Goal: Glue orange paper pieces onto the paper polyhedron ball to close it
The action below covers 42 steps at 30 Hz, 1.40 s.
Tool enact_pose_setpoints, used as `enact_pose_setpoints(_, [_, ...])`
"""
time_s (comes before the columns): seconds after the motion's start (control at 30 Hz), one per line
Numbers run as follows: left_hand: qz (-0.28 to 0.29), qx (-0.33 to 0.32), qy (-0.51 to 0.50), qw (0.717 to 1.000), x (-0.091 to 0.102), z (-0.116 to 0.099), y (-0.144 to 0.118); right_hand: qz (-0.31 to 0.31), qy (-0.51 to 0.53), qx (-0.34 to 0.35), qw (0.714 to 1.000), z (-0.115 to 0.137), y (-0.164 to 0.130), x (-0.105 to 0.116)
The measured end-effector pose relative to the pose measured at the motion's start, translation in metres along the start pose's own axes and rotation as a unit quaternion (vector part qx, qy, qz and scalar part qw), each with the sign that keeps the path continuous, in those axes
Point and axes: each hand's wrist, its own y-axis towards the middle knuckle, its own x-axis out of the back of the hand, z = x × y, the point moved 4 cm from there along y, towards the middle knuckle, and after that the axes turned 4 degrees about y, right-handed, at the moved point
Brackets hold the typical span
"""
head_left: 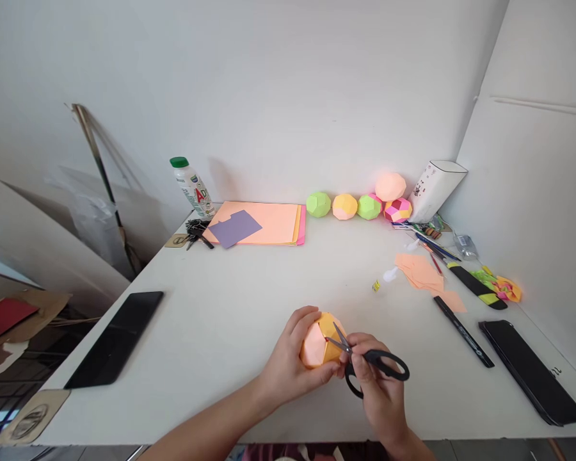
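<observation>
My left hand is wrapped round a faceted paper ball in peach and yellow-orange, just above the near part of the table. A pair of scissors with black handles is in my right hand, gripped near the pivot with thumb and fingers. The blades are parted, and their tips lie against the yellow-orange side of the ball. My right fingertips come close to my left thumb at the ball's lower edge; whether they touch I cannot tell.
Several finished paper balls line the wall, beside stacked coloured sheets and a white bottle. Peach paper scraps, a black marker, a utility knife and a black case lie right. A dark tablet lies left.
</observation>
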Motion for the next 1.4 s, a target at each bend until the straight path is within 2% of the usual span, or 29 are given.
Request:
enact_pose_setpoints(0.43, [-0.004,-0.032,0.027,0.999,0.006,-0.003,0.003,-0.059,0.068,-0.160,0.983,-0.001,-0.006,0.000])
enact_pose_setpoints(0.53, [-0.017,-0.066,0.043,0.997,0.009,-0.004,0.004,-0.058,0.087,-0.166,0.981,0.003,-0.007,-0.004])
enact_pose_setpoints(0.67, [-0.042,-0.122,0.055,0.990,0.013,-0.007,0.003,-0.029,0.111,-0.163,0.980,0.008,-0.010,-0.010])
enact_pose_setpoints(0.87, [-0.081,-0.184,0.033,0.979,0.019,-0.014,0.000,0.041,0.068,-0.095,0.992,0.030,-0.017,-0.026])
enact_pose_setpoints(1.1, [-0.120,-0.183,0.071,0.973,0.021,-0.013,0.000,-0.018,-0.006,-0.015,1.000,0.037,-0.023,-0.037])
enact_pose_setpoints(1.27, [-0.138,-0.186,0.125,0.965,0.023,-0.013,0.002,0.008,-0.101,0.075,0.992,0.032,-0.025,-0.038])
enact_pose_setpoints(1.4, [-0.144,-0.178,0.130,0.965,0.023,-0.013,0.001,-0.028,-0.052,0.054,0.997,0.025,-0.026,-0.039])
